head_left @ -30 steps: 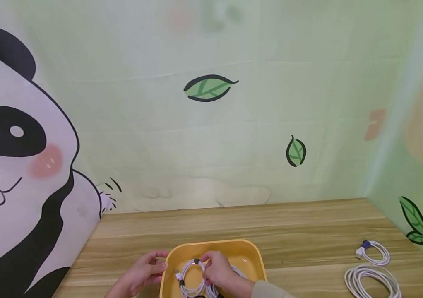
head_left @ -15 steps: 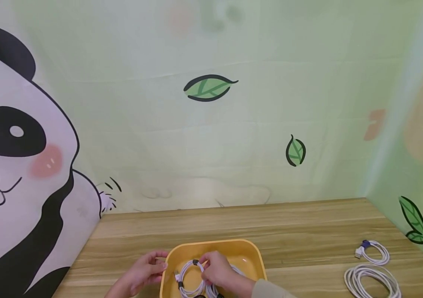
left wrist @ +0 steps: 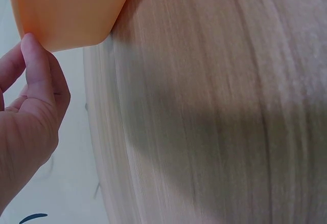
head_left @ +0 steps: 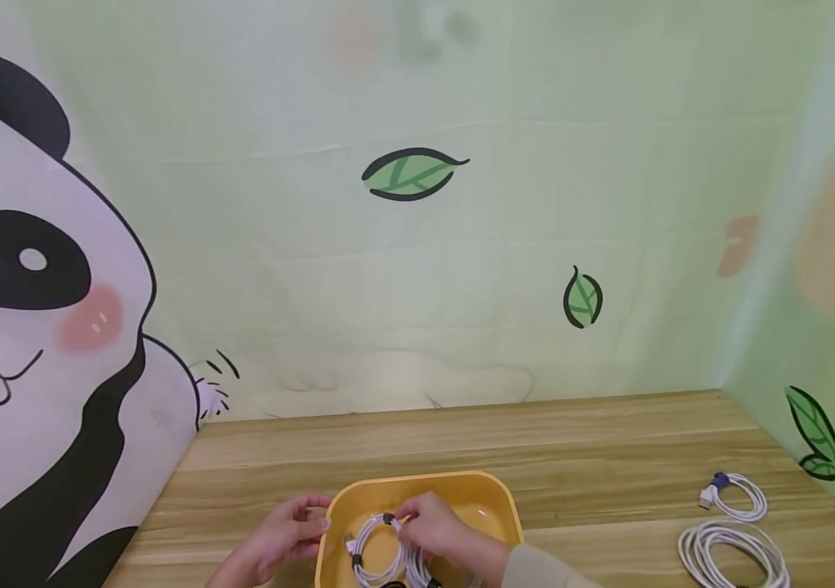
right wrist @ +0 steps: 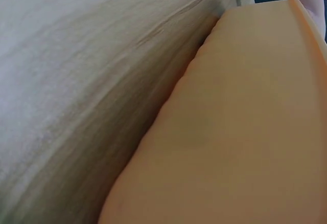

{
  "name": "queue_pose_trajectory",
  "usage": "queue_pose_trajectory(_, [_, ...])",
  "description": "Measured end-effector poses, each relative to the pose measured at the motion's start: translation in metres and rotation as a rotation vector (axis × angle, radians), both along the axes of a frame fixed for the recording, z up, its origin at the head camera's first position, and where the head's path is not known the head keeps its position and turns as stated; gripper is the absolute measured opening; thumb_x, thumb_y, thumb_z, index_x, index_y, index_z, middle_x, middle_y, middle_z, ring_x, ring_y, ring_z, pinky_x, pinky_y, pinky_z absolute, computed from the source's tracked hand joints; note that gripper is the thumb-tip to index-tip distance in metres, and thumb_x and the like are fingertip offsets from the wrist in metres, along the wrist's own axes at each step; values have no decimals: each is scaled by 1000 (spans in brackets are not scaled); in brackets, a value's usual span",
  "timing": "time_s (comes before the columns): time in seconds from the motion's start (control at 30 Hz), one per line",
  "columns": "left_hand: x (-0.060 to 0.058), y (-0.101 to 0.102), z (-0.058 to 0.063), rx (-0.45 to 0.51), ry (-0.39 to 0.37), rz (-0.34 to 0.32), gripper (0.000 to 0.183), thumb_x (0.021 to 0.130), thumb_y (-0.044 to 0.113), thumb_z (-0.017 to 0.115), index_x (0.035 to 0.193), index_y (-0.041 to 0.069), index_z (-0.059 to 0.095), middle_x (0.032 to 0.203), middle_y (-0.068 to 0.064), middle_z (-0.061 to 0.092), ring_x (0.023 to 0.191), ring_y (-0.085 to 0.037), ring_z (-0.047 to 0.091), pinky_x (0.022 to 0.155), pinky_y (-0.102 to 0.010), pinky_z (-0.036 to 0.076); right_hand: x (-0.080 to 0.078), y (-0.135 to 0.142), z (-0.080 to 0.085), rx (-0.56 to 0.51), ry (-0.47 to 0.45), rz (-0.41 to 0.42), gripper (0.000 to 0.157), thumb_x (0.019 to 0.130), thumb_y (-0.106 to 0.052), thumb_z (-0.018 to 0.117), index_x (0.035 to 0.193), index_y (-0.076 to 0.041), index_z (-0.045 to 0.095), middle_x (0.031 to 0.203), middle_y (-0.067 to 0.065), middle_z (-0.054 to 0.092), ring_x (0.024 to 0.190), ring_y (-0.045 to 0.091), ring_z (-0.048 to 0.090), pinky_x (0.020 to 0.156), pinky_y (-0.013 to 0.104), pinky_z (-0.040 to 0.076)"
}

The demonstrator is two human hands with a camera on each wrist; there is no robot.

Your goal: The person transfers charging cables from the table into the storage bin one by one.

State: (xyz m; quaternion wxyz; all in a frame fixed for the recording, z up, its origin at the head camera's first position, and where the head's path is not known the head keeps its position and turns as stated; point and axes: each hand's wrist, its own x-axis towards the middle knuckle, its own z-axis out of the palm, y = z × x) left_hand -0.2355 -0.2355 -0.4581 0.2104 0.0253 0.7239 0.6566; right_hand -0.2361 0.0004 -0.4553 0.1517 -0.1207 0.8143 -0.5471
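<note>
In the head view a yellow plastic tub (head_left: 423, 483) stands at the table's front, its near end cut off by the frame. Inside lies a coiled white charging cable (head_left: 361, 543) with black ties. My right hand (head_left: 438, 527) reaches into the tub and pinches a white cable at the coils; its fingertips are partly hidden. More white cable (head_left: 417, 567) lies below that hand. My left hand (head_left: 287, 535) touches the tub's left rim with thumb and index finger. In the left wrist view its thumb (left wrist: 37, 65) meets the tub's wall. The right wrist view shows only the tub's outer wall (right wrist: 235, 116).
On the wooden table (head_left: 594, 457) to the right lie a small white cable coil (head_left: 752, 494) with a blue tie and a larger white coil (head_left: 697, 563). A wall cloth with panda and leaf drawings (head_left: 413, 175) stands behind.
My right hand has shifted slightly, its wrist and sleeve moving right. The cable strand seen right of it is now mostly out of sight. My left hand has stayed in place.
</note>
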Motion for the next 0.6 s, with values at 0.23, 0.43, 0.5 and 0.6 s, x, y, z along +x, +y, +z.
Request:
queue_pose_trajectory(0.23, [0,1,1,-13,-4,4,46,85,11,56,122,-8,35,90,-3,53,73,-8,55,61,-19,49,0,3,3,-26,-29,7,24,73,2,57,97,6,59,68,2,54,45,7,40,36,14,31])
queue_pose_trajectory(0.43, [0,1,0,-17,-4,7,45,85,10,55,122,-8,36,89,-3,52,73,-8,55,61,-19,49,0,6,6,-58,-48,-5,26,73,3,54,98,7,58,66,3,51,45,8,41,37,16,35])
queue_pose_trajectory(0.5, [0,1,0,-17,2,10,46,85,11,55,122,-8,36,90,-4,52,73,-9,54,61,-19,49,0,7,7,-64,-40,-7,26,73,3,53,98,7,58,66,3,51,46,8,41,38,17,37])
queue_pose_trajectory(0.6, [0,1,0,-18,6,13,46,85,11,56,121,-7,36,90,-3,52,73,-9,54,61,-19,49,0,10,9,-73,-38,-6,25,74,4,53,98,7,58,68,3,52,49,9,43,40,18,39])
